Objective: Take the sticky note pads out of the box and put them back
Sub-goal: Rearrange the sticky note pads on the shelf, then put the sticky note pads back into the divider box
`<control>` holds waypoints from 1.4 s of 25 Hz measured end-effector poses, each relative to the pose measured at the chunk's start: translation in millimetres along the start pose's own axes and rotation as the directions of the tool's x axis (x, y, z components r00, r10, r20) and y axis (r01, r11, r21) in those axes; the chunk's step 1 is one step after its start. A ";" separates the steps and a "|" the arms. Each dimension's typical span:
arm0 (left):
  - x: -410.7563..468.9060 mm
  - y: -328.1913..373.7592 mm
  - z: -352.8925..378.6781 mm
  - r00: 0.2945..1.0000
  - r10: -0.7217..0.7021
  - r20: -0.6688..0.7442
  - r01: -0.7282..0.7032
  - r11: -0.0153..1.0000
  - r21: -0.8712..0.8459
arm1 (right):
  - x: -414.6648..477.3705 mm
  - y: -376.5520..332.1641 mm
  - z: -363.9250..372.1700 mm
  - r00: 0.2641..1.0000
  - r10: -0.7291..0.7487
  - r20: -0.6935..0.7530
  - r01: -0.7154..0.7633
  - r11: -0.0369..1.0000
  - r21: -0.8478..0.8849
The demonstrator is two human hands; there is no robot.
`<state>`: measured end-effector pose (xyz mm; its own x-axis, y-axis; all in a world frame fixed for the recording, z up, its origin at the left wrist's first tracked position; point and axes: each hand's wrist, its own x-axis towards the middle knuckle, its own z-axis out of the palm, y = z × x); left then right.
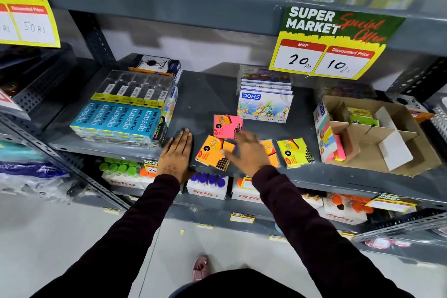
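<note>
A single wide-angle camera sits on the person's head and looks forward and steeply down at a grey metal shelf (208, 94) from close range, about arm's reach. Both sleeved arms enter from the bottom edge and reach up into the middle of the frame, where the left hand (177, 153) and right hand (249, 152) lie over the shelf's front edge. The shelf above, with its price sign (333, 42), fills the top; the lower shelf and the floor fill the bottom. The wide lens bends the shelf lines towards the edges. No other view exists.
</note>
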<state>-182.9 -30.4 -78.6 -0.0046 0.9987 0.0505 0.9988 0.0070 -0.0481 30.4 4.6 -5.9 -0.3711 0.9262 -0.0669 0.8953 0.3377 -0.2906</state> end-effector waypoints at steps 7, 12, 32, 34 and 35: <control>1.7 -1.8 2.7 1.000 0.006 0.031 -0.006 1.000 -0.012 | -19.7 90.9 -29.8 0.799 0.598 0.069 -0.596 0.802 -0.044; 1.6 -1.4 3.0 1.000 0.008 0.011 -0.008 1.000 -0.027 | -18.6 88.9 -34.1 0.850 0.526 -0.036 -0.528 0.848 -0.054; 1.3 -2.0 2.9 1.000 0.008 0.007 -0.008 1.000 -0.024 | -12.3 32.4 2.2 0.906 0.418 -0.070 -0.423 0.901 -0.095; 1.8 -2.1 1.6 1.000 0.019 0.025 -0.018 0.999 -0.039 | -16.9 36.4 -2.6 0.903 0.418 -0.099 -0.426 0.900 -0.090; 1.8 -2.4 1.8 0.999 0.022 0.034 -0.020 0.999 -0.040 | -20.3 39.0 -6.6 0.900 0.419 -0.124 -0.429 0.900 -0.073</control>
<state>-185.4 -28.5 -80.3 0.0155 0.9998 0.0157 0.9998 -0.0154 -0.0091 74.5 0.0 -9.6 0.0717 0.9954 -0.0639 0.9833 -0.0813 -0.1627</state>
